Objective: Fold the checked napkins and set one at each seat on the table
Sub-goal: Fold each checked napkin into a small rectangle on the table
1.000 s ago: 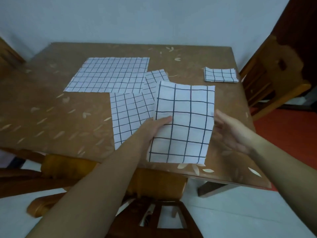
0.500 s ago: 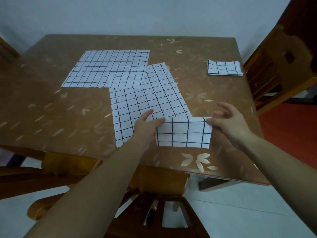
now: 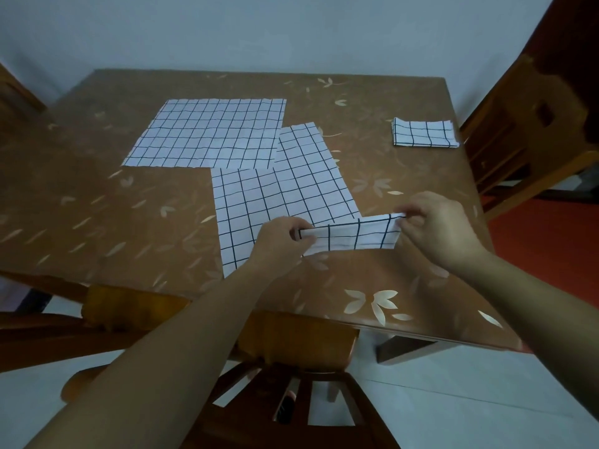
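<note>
A folded white napkin with black checks point(image 3: 351, 235) lies as a narrow strip near the table's front edge. My left hand point(image 3: 281, 241) pinches its left end and my right hand point(image 3: 436, 226) pinches its right end, the far edge lifted slightly. Two unfolded checked napkins lie flat: one point(image 3: 278, 196) just behind my hands, a larger one point(image 3: 214, 132) further back and left. A small folded napkin point(image 3: 424, 133) rests at the right side of the table, by the right chair.
The brown table point(image 3: 97, 205) has a glossy leaf-patterned top. Wooden chairs stand at the near side point(image 3: 291, 345), at the right point(image 3: 525, 134) and at the left edge point(image 3: 19, 98). Red floor lies to the right, pale tiles below.
The napkin came down from upright in front of me to the table and was folded in half again into a narrow strip. Both hands now pinch its ends.
</note>
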`<state>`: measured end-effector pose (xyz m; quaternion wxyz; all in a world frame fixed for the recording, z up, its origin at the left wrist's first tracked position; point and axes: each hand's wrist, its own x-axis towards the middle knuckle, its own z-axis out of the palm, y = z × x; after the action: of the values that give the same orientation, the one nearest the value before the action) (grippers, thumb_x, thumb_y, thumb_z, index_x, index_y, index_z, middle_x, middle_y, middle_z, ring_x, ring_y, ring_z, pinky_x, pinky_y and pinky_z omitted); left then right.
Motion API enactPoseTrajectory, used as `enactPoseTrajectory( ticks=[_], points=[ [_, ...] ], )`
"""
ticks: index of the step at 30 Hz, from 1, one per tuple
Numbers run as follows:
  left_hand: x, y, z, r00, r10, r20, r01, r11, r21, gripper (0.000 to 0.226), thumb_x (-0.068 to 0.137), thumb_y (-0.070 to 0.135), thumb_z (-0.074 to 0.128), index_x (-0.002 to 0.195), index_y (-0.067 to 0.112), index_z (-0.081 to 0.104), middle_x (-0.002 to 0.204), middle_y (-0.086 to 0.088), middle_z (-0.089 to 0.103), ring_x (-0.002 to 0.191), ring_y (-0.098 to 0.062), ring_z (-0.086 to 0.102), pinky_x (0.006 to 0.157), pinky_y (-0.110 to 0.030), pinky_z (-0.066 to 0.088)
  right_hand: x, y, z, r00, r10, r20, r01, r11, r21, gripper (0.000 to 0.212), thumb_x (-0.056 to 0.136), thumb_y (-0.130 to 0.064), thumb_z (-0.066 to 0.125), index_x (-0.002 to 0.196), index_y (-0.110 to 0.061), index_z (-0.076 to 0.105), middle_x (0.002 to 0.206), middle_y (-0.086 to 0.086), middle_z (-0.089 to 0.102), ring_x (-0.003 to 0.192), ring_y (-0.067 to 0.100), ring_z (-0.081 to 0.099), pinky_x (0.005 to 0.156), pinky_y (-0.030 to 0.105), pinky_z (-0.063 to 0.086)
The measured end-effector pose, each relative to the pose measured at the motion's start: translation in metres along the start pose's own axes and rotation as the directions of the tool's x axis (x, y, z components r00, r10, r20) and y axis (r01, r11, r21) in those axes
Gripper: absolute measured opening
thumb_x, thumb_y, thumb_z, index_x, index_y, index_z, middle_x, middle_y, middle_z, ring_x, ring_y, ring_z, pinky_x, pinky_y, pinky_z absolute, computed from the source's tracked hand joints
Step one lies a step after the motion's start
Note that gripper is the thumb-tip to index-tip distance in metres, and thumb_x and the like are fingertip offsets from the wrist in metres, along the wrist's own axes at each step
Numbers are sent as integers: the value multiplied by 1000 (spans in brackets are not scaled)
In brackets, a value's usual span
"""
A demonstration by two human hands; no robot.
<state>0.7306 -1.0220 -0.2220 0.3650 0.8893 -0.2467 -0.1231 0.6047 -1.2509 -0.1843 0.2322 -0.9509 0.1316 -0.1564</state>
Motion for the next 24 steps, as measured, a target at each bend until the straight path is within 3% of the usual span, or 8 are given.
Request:
enactPoseTrajectory(
  ticks=[3,6,9,10,12,15,20,24],
  points=[
    [2,-3,-5,999,23,26,-26,991,129,10,81,33,74,88,27,72,94,4,58,94,-16,55,76,-28,45,7,-4,-9,992,-65,105,73,995,-68,9,86,-13,64,90,-8,70,86,2,61,81,21,57,72,36,48],
    [1,16,-9,974,91,210,-119,985,125,35,77,36,79,109,25,68,111,8,59,111,-13,52,93,-32,43,17,-20,-21,964,-15,267,-1,998,59,17,91,-21,61,83,-6,63,82,3,61,78,15,57,70,33,44],
    [-2,50,-1,936,161,314,-120,982,-144,28,80,31,78,104,22,68,89,8,65,85,-7,61,77,-24,47,22,-43,-29,936,-63,347,-31,965,260,19,92,-16,63,75,-7,62,72,1,59,68,-4,58,69,14,40],
    [-2,59,1,941,176,289,-116,970,-212,14,82,29,77,85,19,68,73,6,61,69,-9,58,66,-27,46,23,-47,-29,934,-78,349,-34,952,303,16,90,-18,66,76,-10,64,71,1,61,68,-4,59,69,15,42],
    [-1,63,5,965,114,236,-20,930,-367,29,83,29,74,65,10,63,59,-4,56,57,-17,55,59,-32,45,24,-45,-32,929,-50,367,-85,936,343,7,85,-24,73,82,-19,70,78,2,70,72,9,66,72,29,52],
    [-3,57,0,968,-29,250,165,822,-545,19,83,26,75,75,9,73,75,-9,74,72,-24,72,70,-39,60,21,-26,-35,893,41,449,-203,926,319,17,76,-23,81,92,-17,75,87,4,75,82,21,72,83,41,58],
    [-7,44,-1,956,-104,272,262,719,-644,14,84,18,74,95,10,74,92,-7,77,83,-19,74,68,-30,59,12,-11,-25,904,172,391,-344,837,427,6,82,-16,76,86,-13,76,86,18,74,92,47,66,89,56,51],
    [-8,45,0,940,-111,324,305,698,-648,9,84,17,75,92,17,73,94,-4,77,89,-19,73,79,-37,60,11,-15,-21,903,153,402,-366,763,533,12,91,-12,64,95,-9,75,90,13,76,96,42,67,93,56,52]
  ],
)
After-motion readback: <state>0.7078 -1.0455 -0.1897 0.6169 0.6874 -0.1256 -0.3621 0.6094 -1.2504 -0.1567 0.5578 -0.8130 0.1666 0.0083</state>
